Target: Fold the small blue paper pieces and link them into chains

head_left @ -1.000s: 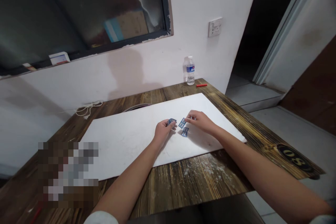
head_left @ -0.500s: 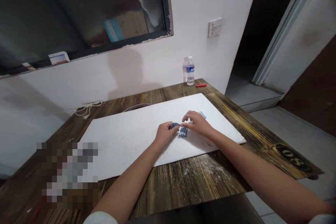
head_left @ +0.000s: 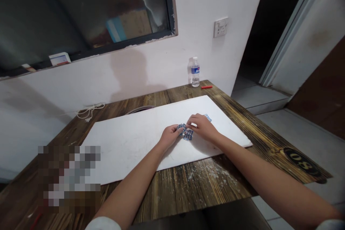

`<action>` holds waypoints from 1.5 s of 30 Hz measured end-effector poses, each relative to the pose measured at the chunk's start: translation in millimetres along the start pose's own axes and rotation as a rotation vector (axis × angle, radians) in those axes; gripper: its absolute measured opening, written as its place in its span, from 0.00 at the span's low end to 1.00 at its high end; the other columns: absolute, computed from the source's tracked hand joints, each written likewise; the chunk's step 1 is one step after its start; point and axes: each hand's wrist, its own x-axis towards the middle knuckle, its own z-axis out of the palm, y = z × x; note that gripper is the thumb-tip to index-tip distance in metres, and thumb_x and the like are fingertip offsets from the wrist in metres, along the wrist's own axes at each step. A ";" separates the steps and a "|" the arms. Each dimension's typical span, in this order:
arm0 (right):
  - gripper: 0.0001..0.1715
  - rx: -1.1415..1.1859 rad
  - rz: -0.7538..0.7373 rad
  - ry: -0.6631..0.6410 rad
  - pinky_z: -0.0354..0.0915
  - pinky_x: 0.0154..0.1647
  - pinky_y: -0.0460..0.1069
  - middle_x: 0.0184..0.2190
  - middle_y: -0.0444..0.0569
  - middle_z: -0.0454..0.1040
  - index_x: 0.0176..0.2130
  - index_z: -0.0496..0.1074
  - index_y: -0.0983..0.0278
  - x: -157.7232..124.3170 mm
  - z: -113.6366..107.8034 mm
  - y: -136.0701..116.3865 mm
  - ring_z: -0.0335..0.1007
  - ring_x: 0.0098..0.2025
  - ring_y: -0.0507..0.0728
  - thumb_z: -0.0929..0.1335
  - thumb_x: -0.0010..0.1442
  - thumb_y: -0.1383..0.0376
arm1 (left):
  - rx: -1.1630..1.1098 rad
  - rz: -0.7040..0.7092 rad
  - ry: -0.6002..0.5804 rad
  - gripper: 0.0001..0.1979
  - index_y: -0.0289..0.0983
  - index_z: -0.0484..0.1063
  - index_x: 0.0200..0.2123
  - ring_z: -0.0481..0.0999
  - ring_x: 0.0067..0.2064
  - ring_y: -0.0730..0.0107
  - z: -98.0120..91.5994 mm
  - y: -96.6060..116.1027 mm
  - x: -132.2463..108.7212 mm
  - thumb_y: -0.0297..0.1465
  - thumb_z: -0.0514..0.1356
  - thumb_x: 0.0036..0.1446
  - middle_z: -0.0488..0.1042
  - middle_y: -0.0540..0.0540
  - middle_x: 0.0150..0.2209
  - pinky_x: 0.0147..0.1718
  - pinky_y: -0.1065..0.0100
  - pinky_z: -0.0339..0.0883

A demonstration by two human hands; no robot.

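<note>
My left hand (head_left: pixel 169 134) is closed on a small blue patterned piece (head_left: pixel 181 127), pinched between thumb and fingers above a white board (head_left: pixel 129 140). Close on its right is my right hand (head_left: pixel 201 125), thumb and index finger near the piece's right edge; whether they grip anything is too small to tell. Below, between the hands, a blue-and-white gridded piece (head_left: pixel 188 135) lies on the board. Another light-blue striped piece (head_left: pixel 207 117) shows just beyond my right hand, partly covered by it.
The board rests on a dark wooden table (head_left: pixel 172 201). At the back stand a water bottle (head_left: pixel 195 72) and a red stick-like object (head_left: pixel 206 87). A white cord (head_left: pixel 90 110) lies at the back left. White crumbs dot the front edge; the left front is pixelated.
The blue piece in my left hand has tilted, showing more of its patterned face. My right hand's fingers have curled slightly closer together.
</note>
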 end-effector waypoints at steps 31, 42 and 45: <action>0.09 0.269 0.102 -0.013 0.60 0.34 0.48 0.31 0.45 0.73 0.30 0.71 0.62 2.1 -3.2 3.5 0.66 0.33 0.53 0.70 0.59 0.60 | -0.027 -0.026 0.176 0.15 0.34 0.78 0.25 0.70 0.26 0.70 -2.0 9.7 -2.0 0.42 0.67 0.45 0.76 0.46 0.24 0.27 0.69 0.63; 0.10 0.280 0.243 0.029 0.60 0.32 0.48 0.25 0.44 0.75 0.25 0.72 0.62 4.4 -2.7 7.9 0.69 0.30 0.54 0.72 0.54 0.61 | -0.057 -0.012 0.177 0.13 0.35 0.78 0.23 0.70 0.26 0.71 -1.4 11.2 -2.8 0.40 0.67 0.45 0.76 0.46 0.23 0.29 0.69 0.63; 0.09 0.315 0.256 0.011 0.60 0.33 0.48 0.26 0.44 0.76 0.26 0.74 0.62 4.8 -4.1 9.5 0.70 0.31 0.54 0.71 0.54 0.60 | -0.070 -0.010 0.169 0.14 0.34 0.78 0.24 0.70 0.26 0.71 -1.5 12.2 -3.3 0.40 0.67 0.46 0.76 0.46 0.23 0.30 0.69 0.63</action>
